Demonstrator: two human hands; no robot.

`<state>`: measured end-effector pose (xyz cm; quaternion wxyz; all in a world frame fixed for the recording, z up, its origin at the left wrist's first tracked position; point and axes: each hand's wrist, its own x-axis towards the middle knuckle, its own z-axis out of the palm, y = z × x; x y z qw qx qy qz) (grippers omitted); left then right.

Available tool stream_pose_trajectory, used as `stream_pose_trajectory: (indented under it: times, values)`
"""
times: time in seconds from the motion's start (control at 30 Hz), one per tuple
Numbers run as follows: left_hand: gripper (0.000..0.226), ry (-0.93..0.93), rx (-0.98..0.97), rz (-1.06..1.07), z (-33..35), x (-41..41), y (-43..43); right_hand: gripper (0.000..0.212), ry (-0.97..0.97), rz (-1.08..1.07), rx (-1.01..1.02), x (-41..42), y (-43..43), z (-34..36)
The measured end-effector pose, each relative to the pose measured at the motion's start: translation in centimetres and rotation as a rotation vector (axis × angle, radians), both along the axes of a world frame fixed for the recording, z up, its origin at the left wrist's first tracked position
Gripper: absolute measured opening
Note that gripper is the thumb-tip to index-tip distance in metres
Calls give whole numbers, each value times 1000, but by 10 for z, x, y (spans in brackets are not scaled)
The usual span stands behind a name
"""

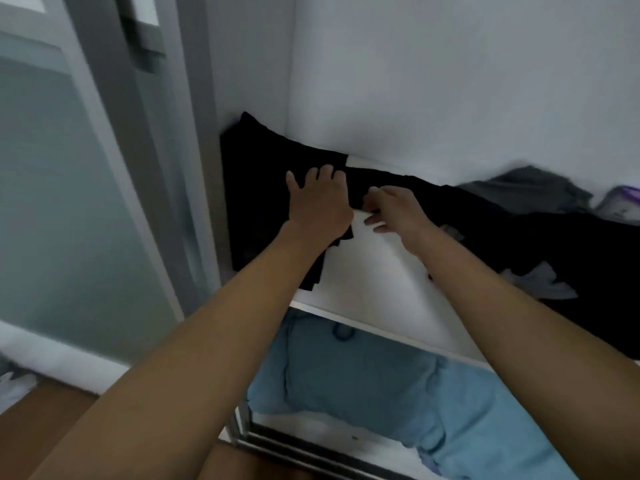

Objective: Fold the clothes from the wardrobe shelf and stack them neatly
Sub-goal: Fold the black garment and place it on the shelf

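Pressing flat, the spread fingers (325,172) of the left hand (318,206) lie on the black garment (256,188) at the shelf's (374,271) left end; the right hand (398,211) — fingers loosely curled at the cloth's edge — is blurred, so whether it holds anything cannot be told; a dark heap (581,251) covers the right end.

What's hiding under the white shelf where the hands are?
Under the white wardrobe shelf lies crumpled light blue fabric, filling the lower compartment. The shelf board covers its back part, so anything deeper in cannot be seen.
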<state>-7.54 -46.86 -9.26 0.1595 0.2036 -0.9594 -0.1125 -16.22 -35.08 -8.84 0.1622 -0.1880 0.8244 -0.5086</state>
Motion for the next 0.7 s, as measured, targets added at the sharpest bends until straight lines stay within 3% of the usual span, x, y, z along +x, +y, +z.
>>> stream_pose_trajectory:
  times: [0.07,0.2,0.3,0.43,0.57,0.63,0.7]
  values:
    - [46,82,65,-133,-4,-18,36,19,64,-75,-11,2,42,-2]
    - [42,38,216,-345,-21,-39,96,20,182,-218,87,5,147,-2]
    - [36,-39,308,-473,-38,-47,131,16,162,-389,134,4,227,0]
    - [50,-60,308,-570,-44,-71,164,14,115,-552,170,4,308,-2]
    - [73,-223,211,-511,-49,-97,183,10,34,-592,140,2,342,-8]
    - [56,-203,121,-414,-52,-106,187,10,13,-552,101,-1,345,-9]
    - [35,-89,165,-326,-45,-109,191,10,6,-495,80,-7,347,-9]
